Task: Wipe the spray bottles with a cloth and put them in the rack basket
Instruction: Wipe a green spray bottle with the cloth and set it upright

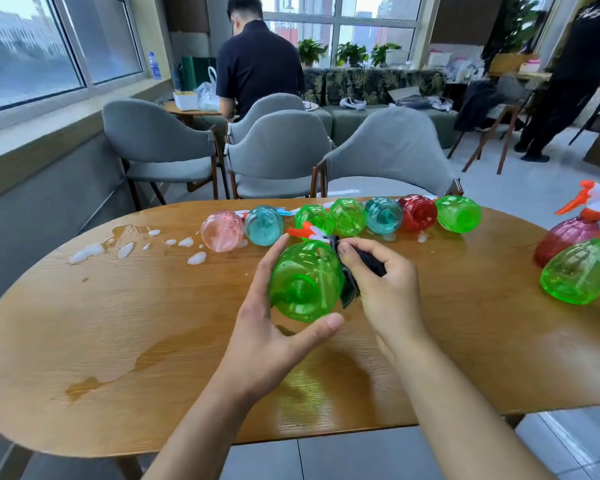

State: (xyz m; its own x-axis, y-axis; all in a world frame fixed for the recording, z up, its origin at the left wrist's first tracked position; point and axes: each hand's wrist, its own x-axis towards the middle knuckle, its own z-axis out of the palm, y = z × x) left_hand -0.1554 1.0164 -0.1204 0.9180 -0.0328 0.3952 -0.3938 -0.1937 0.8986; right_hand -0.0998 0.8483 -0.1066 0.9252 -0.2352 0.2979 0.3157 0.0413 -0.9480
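Now: left hand [274,327] grips translucent green spray bottle [305,282], base toward camera; right hand [385,282] clutches dark cloth [371,259] against it.

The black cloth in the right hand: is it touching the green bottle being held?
Touching. The head view shows the black cloth pressed against the green spray bottle's side by the right hand.

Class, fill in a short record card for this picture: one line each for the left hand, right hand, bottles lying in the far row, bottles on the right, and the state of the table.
left hand: left hand holds the green spray bottle
right hand: right hand grips the dark cloth against that bottle
far row: seven bottles on their sides
right side: red bottle, green bottle
table: wooden table, with foam blobs and a wet patch
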